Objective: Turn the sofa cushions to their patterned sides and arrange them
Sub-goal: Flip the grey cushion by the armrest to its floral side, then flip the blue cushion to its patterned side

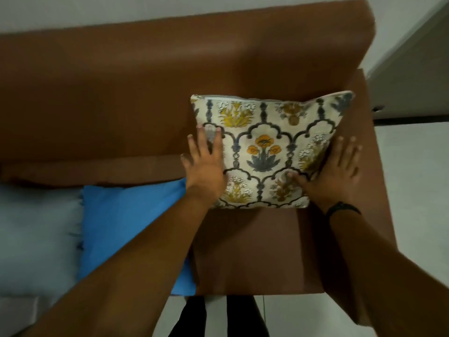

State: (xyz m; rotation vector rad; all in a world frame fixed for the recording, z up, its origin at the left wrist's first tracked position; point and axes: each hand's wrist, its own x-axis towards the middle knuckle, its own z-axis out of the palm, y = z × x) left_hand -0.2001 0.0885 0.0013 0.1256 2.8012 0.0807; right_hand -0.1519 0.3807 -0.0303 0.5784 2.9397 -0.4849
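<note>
A cream cushion (264, 147) with yellow and blue flowers leans patterned side up in the right corner of the brown sofa (121, 93). My left hand (206, 164) lies flat with spread fingers on the cushion's left edge. My right hand (337, 171) presses flat against its lower right edge, thumb on the pattern. Neither hand curls around the cushion. A plain blue cushion (131, 227) lies on the seat to the left, partly under my left forearm. Beside it lies a pale grey cushion (36, 239) at the far left.
The sofa's right armrest (364, 190) runs along the cushion's right side. Pale floor (418, 190) and a wall (413, 45) lie beyond it. My dark trouser legs (218, 317) stand at the sofa's front edge.
</note>
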